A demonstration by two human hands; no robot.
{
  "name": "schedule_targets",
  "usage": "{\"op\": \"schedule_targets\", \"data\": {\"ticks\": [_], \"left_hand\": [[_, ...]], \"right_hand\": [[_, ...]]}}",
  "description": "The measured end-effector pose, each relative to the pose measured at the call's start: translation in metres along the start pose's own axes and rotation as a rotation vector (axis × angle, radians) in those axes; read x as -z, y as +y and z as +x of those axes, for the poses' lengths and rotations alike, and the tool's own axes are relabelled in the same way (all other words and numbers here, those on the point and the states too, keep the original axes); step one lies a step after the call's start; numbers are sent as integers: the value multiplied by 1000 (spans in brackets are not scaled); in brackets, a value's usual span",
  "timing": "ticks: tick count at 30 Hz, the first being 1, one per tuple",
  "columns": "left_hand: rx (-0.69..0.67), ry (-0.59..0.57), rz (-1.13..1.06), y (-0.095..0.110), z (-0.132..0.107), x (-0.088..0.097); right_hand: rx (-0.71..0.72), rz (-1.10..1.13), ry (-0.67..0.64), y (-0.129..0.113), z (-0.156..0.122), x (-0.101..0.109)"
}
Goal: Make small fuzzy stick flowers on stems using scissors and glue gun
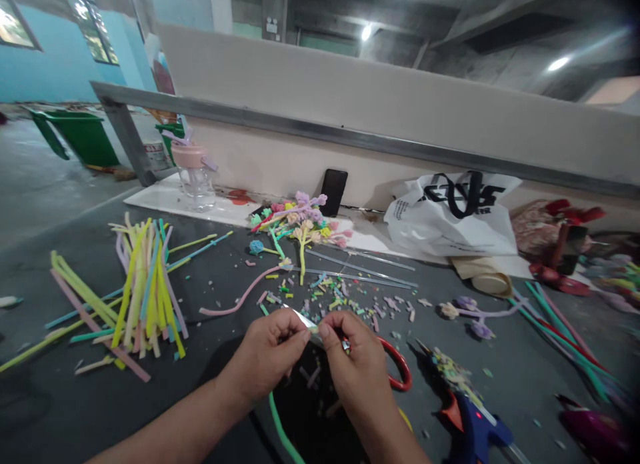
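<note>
My left hand [273,347] is closed in a pinch at the middle of the table. A small pale yellow-green piece of chenille stem [314,329] shows between the fingertips of both hands. My right hand [353,357] is closed too, around red-handled scissors [401,365]; their blade sticks out beyond my fingertips, towards the left. Below my left hand runs a green chenille stem [281,427], partly hidden by it. Short cut bits [345,297] in many colours lie scattered just beyond my hands.
Left lies a pile of chenille stems [145,284]. Fuzzy flowers [305,217], a phone [334,192], a clear bottle [195,181] and a white bag [450,217] stand at the back. To the right are a blue glue gun [477,427], a purple flower stem [480,312] and more stems [565,331].
</note>
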State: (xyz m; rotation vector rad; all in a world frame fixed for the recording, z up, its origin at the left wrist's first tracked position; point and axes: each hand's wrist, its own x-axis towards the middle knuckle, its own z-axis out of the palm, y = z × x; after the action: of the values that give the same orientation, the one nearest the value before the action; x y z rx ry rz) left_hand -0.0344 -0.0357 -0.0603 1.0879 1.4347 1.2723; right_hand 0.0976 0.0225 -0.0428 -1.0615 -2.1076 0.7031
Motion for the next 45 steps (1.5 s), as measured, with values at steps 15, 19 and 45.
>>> {"op": "schedule_targets", "data": {"ticks": [15, 19, 45], "left_hand": [[-4, 131, -106, 6, 0, -2], [-35, 126, -39, 3, -3, -2], [143, -98, -588, 14, -4, -6]], "right_hand": [[-176, 346, -2, -2, -4, 0], [-185, 358, -55, -7, -6, 0], [-1, 311, 86, -3, -7, 14]]}}
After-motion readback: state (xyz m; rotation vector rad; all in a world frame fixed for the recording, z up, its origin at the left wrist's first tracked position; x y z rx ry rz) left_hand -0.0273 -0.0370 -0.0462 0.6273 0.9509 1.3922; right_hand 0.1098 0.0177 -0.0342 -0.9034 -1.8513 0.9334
